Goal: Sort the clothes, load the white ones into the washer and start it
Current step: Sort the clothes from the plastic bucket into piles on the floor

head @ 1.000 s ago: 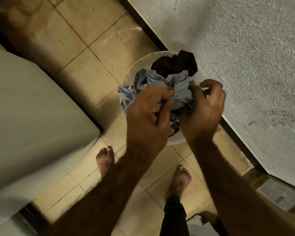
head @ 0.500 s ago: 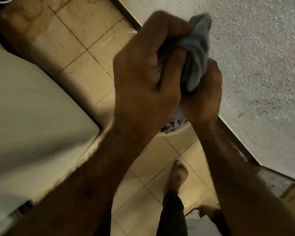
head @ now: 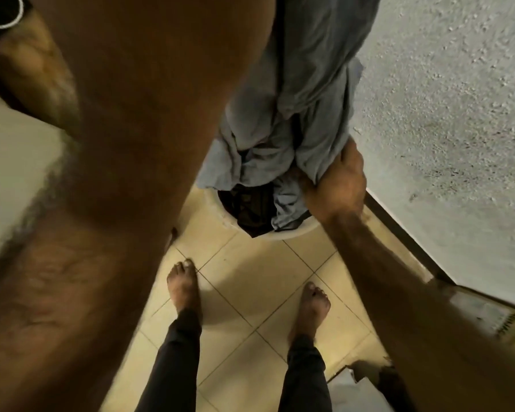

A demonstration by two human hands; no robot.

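Grey-blue garment hangs stretched from the top edge of view down to the white basket on the tiled floor, centre. Right hand grips its lower end, fingers curled round the cloth, just above the basket's right rim. Left forearm fills the left of view; its hand is out of frame. Dark clothes lie inside the basket. White washer stands far left. Bare feet near.

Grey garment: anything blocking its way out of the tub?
Nothing visible blocks it. The grey garment hangs above the white tub, its lower end gripped by the right hand. Dark clothes lie underneath. The left hand is out of view.
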